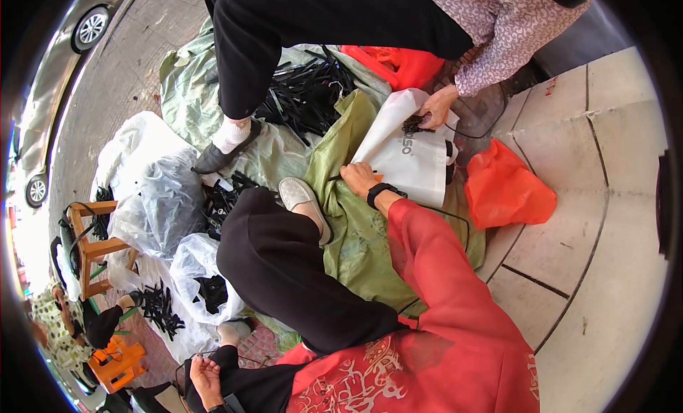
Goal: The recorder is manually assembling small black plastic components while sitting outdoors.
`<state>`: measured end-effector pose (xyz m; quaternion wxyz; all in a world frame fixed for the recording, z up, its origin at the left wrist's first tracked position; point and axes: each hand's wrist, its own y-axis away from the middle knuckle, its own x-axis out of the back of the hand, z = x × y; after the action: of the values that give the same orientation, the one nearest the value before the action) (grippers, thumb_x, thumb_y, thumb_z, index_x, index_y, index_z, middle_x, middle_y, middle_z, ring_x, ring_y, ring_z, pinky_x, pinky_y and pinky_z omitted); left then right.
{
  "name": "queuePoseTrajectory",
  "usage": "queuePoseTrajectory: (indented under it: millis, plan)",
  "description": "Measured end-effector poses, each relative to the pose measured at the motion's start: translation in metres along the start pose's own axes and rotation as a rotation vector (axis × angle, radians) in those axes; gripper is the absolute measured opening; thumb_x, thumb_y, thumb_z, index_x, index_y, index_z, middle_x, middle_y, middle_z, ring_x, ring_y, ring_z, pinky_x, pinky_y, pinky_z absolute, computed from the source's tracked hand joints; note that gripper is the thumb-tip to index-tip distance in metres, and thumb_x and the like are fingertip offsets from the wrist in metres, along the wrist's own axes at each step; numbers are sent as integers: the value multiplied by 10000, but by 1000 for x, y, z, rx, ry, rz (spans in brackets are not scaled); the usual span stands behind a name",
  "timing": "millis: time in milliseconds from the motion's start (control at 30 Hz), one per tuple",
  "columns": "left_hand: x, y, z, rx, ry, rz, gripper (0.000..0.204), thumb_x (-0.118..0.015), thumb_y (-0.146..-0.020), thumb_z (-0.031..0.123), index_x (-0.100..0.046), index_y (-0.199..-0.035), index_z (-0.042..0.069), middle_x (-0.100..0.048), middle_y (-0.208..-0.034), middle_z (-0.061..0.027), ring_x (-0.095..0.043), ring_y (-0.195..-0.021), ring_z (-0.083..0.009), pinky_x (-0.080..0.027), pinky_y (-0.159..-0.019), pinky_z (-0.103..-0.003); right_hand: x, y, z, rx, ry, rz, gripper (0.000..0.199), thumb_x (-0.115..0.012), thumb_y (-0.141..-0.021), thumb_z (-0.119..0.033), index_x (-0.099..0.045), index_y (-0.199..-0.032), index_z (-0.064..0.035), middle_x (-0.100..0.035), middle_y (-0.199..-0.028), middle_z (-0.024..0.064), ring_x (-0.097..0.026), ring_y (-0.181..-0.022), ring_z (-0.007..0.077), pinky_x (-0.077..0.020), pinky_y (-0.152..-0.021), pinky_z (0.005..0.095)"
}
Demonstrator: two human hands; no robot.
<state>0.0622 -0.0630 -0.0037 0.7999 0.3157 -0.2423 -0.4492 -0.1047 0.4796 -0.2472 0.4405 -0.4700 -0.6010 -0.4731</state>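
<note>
My right hand (pixel 360 180), with a dark watch at the wrist, is closed at the left corner of a white bag (pixel 398 153). A short dark strip pokes out past its fingertips, and a bit of orange shows beside it. Low at the left, my left hand (pixel 206 379) is curled with its fingertips together, and a thin black cord (pixel 242 357) trails from it. Across from me a co-worker's hand (pixel 437 108) reaches onto the white bag with a small clump of dark pieces (pixel 413 124).
Black strips (pixel 302 93) lie heaped on green sacking (pixel 356 249). Clear plastic bags (pixel 160 192) and a wooden stool (pixel 92 249) stand at left, with an orange stool (pixel 117 363) below. A red bag (pixel 505 189) rests by the stone step (pixel 569 249). Another person sits far left.
</note>
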Motion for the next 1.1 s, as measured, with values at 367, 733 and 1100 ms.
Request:
queuePoseTrajectory:
  millis: [367,733,1100]
  plan:
    - [-14,3,9,-73,46,5,124,-545,-800,151,-531,-895,72,-548,-638,-21,-534,-560,-144,-451,-485,-258,11,14,-7,-170,-133,82,99,-503,-709,-82,-551,-738,0,-572,-717,195,-584,-689,337,-461,-584,414]
    - [-43,34,35,-266,29,-320,144,-524,-831,143,-517,-937,46,-544,-623,-47,-532,-537,-154,-442,-461,-264,98,60,-29,-362,-554,47,360,-451,-829,-307,-514,-763,42,-562,-752,250,-542,-742,404,-405,-640,474]
    - [-73,44,54,-306,274,-698,231,-523,-843,123,-509,-1023,-21,-561,-820,-92,-562,-678,-154,-474,-572,-277,306,131,-130,-169,-995,-83,228,-438,-865,-164,-517,-1016,-13,-458,-662,4,-370,-472,39,-300,-382,183]
